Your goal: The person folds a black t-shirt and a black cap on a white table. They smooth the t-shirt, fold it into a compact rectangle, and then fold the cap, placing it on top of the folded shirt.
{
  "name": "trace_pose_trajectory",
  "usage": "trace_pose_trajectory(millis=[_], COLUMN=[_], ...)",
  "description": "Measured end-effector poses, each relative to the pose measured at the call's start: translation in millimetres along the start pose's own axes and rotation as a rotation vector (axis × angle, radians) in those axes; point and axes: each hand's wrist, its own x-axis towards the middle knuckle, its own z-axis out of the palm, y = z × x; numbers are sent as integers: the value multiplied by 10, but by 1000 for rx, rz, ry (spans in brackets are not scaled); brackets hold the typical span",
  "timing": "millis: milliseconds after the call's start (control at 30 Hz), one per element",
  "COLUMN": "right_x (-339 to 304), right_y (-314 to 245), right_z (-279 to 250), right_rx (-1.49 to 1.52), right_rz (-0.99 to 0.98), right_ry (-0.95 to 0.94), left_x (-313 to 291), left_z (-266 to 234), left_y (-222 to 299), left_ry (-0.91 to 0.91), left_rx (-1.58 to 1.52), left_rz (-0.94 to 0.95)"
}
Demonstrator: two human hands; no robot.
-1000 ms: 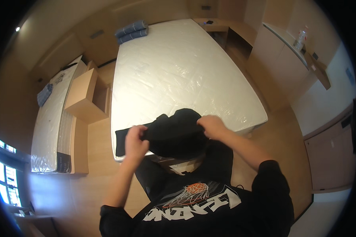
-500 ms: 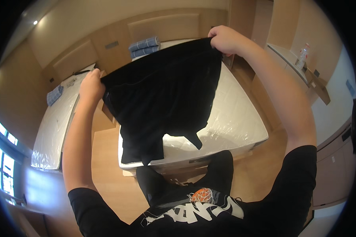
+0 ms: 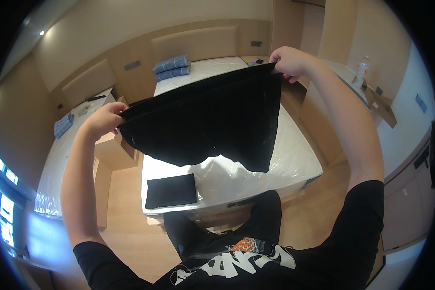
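A black garment [image 3: 208,118] hangs spread out in the air above the near bed. My left hand [image 3: 104,118] pinches its upper left corner, and my right hand [image 3: 292,63], raised higher and farther off, grips the upper right corner. Between the two, the top edge is stretched taut and slopes up to the right. Its lower edge hangs loose, arched up in the middle; I cannot tell its exact kind. Below it, a neatly folded black cloth [image 3: 171,191] lies on the near left corner of the mattress [image 3: 295,154], which is wrapped in clear plastic.
Two folded blue checked cloths [image 3: 171,67] are stacked at the bed's head. On the left stands a second plastic-wrapped bed [image 3: 58,164] with another blue cloth [image 3: 64,125]. A clear bottle [image 3: 360,71] stands on a ledge to the right. A wooden cabinet [image 3: 116,150] sits between the beds.
The garment has swung up and away, its lower edge lifting, so the folded black cloth now shows. My left hand moved slightly left and down; my right went right and down.
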Motion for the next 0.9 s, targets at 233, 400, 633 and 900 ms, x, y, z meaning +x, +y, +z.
trace_pose_trajectory(millis=[233,400,633,900], right_x=[-177,-567,-1149,-1595], right_y=[183,497,767,974], right_z=[100,263,547,774], right_rx=[80,245,1012,991], right_rz=[-228,-360,-384,-687], right_ry=[-220,-487,-541,-586], left_x=[-243,-801,-1282,-1757], left_z=[-26,154,693,891], left_y=[47,-39,-166,-545], left_ry=[-152,-246,-321,-311], left_rx=[-57,-227,-1118,-864], left_rz=[-61,-3,264,286])
